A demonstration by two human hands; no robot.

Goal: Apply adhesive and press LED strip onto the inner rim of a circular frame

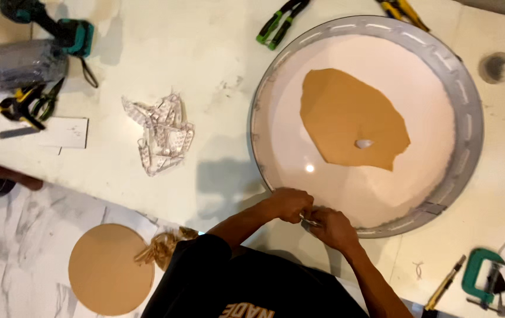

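A white worktable (164,53) fills most of the view, its top scuffed and lit brightly from above, with soft shadows. Below its edge at the lower left lies a pale marbled floor (11,259) with grey veining. A round brown disc (108,271) rests there.
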